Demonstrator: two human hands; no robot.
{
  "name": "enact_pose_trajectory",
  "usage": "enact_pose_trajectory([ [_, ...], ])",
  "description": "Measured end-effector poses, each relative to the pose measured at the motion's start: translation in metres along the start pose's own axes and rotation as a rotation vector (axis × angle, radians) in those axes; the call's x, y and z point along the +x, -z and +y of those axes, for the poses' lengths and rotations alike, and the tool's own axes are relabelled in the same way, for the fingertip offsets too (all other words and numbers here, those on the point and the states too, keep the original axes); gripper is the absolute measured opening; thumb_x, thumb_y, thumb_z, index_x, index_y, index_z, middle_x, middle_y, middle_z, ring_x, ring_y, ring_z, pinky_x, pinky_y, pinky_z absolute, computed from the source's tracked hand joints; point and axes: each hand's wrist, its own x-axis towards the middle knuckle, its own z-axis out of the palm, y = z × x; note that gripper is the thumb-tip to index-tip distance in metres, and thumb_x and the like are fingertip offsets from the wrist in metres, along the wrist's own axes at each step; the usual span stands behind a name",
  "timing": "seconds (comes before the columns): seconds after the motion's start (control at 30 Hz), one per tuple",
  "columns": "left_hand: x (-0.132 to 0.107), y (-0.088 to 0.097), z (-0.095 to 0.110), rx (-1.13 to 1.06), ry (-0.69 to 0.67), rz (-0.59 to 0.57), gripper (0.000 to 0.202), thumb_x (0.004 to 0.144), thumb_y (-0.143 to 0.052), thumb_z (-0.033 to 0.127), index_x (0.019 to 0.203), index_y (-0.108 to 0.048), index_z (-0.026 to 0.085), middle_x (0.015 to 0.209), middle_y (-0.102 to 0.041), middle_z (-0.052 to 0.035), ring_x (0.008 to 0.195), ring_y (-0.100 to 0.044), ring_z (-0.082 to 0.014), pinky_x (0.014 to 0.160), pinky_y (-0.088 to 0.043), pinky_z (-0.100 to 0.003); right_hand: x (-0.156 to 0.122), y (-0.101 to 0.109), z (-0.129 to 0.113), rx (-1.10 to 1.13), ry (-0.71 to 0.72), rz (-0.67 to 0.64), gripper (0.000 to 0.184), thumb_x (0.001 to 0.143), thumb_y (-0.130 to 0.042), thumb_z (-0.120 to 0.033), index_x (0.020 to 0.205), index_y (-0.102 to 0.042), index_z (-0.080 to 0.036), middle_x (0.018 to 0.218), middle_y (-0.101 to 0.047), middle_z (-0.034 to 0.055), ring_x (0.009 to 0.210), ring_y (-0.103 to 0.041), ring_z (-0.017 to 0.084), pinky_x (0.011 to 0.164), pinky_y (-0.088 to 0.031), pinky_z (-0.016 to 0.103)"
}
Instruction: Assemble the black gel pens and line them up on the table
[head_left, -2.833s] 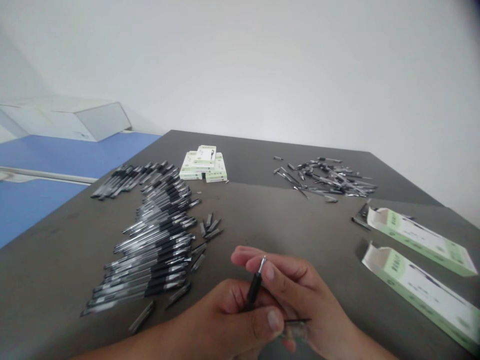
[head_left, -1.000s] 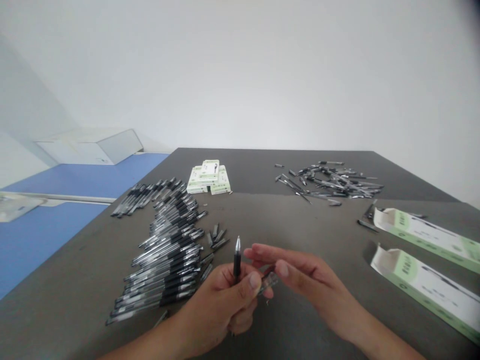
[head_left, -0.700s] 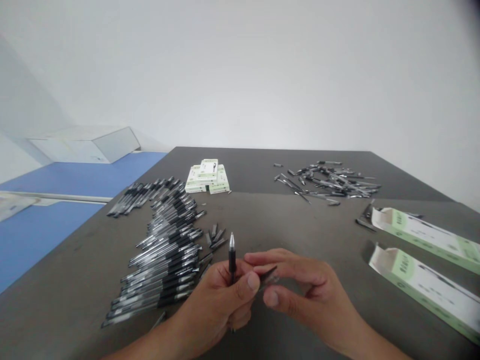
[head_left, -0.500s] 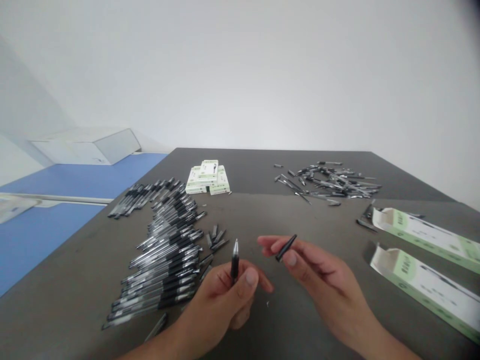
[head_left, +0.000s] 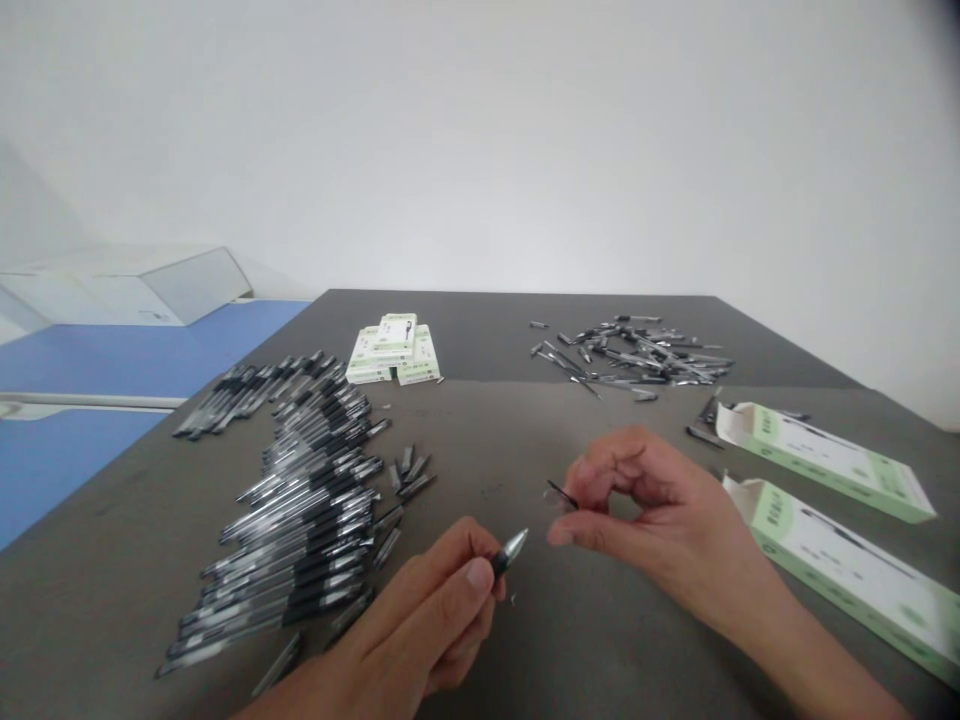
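Note:
My left hand (head_left: pixel 442 610) is closed around a pen (head_left: pixel 511 552). Its silver tip sticks out past the thumb and points up and to the right; the rest of the barrel is hidden in the fist. Opposite it, my right hand (head_left: pixel 637 500) pinches a black pen cap (head_left: pixel 562 494) between thumb and fingers. Only a thin, blurred part of the cap shows, apart from the pen tip. Left of my hands lies a long row of capped pens (head_left: pixel 315 540), with several loose caps (head_left: pixel 411 470) beside it.
Two white and green pen boxes (head_left: pixel 832 455) lie at the right, their near-side ends open. A pile of loose pen parts (head_left: pixel 645 352) is farther back. Small white and green boxes (head_left: pixel 394 350) are stacked at the back left. A white carton (head_left: pixel 127 285) rests on a blue surface (head_left: pixel 82 450).
The pen in my left hand has tipped from upright toward the right. My right hand has turned, its fingers curling around the cap. The view has shifted slightly to the right.

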Motion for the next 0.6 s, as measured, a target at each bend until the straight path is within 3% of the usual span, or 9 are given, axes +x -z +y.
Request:
enact_pose_trajectory([
  [0.1,-0.003,-0.003,0.004,0.068,-0.037,0.003,0.04,0.112,-0.044,0.058,0.099,-0.056,0.022,0.067,-0.039,0.0076,0.053,-0.027,-0.0094,0.049,-0.022,-0.024,0.002,0.003,-0.004,-0.159,0.178,-0.061,0.015,0.086,-0.091,-0.023,0.081,-0.077,-0.025,0.085,-0.079,-0.0016,0.079,-0.073,0.014,0.071,-0.057,0.021],
  [0.23,-0.002,-0.001,-0.001,0.109,-0.097,0.049,0.043,0.112,-0.045,0.06,0.105,-0.06,0.02,0.062,-0.036,0.0095,0.049,-0.025,-0.0077,0.045,-0.019,-0.022,0.004,0.008,-0.01,-0.258,0.323,-0.114,0.011,0.097,-0.078,-0.015,0.095,-0.082,-0.025,0.097,-0.082,0.0006,0.088,-0.077,0.013,0.08,-0.059,0.019],
  [0.43,0.002,0.006,-0.007,0.101,-0.145,0.065,0.042,0.11,-0.051,0.059,0.105,-0.064,0.019,0.064,-0.036,0.009,0.049,-0.028,-0.006,0.042,-0.022,-0.017,0.003,0.016,-0.015,-0.343,0.381,-0.168,0.02,0.102,-0.071,-0.013,0.11,-0.081,-0.028,0.108,-0.079,0.0007,0.096,-0.075,0.011,0.085,-0.058,0.016],
  [0.6,0.002,0.008,-0.005,0.245,-0.182,0.114,0.04,0.11,-0.053,0.055,0.107,-0.071,0.019,0.063,-0.047,0.0064,0.049,-0.037,-0.0059,0.041,-0.026,-0.016,0.002,0.02,-0.016,-0.35,0.379,-0.223,0.022,0.104,-0.068,-0.013,0.115,-0.08,-0.029,0.109,-0.076,-0.0002,0.1,-0.071,0.01,0.087,-0.055,0.016],
])
